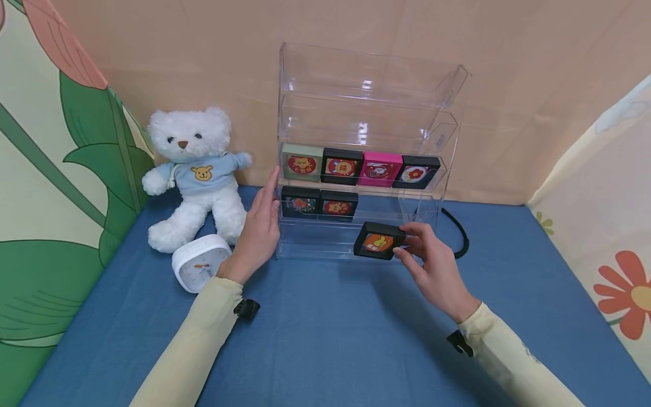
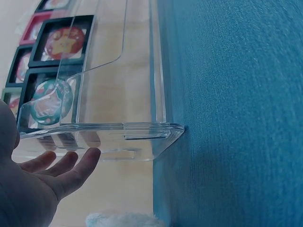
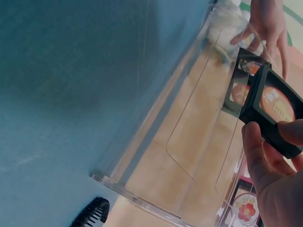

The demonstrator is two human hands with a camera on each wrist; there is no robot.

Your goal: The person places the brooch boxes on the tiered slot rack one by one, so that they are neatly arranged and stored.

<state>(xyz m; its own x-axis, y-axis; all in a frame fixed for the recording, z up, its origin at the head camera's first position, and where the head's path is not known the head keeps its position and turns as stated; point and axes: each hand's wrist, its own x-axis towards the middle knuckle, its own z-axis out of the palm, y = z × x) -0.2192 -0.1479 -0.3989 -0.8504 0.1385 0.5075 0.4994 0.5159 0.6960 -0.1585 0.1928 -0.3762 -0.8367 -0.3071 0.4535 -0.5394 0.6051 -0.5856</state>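
My right hand [image 1: 432,268] pinches a black square box [image 1: 378,240] with an orange round badge by its right side, in front of the lower tiers of a clear acrylic display rack [image 1: 366,127]. The same box [image 3: 274,111] shows between thumb and fingers in the right wrist view. My left hand [image 1: 258,226] lies with extended fingers along the rack's left side; in the left wrist view its fingertips [image 2: 87,161] are at the clear side panel. One tier holds a green box [image 1: 302,162], black boxes and a pink box [image 1: 379,169]. Below it stand two black boxes [image 1: 339,205] at the left.
A white teddy bear [image 1: 195,169] in a blue shirt sits left of the rack. In front of it is a white clock [image 1: 200,263], close to my left forearm. A black curved object [image 1: 461,234] lies at the rack's right on the blue cloth [image 1: 325,339].
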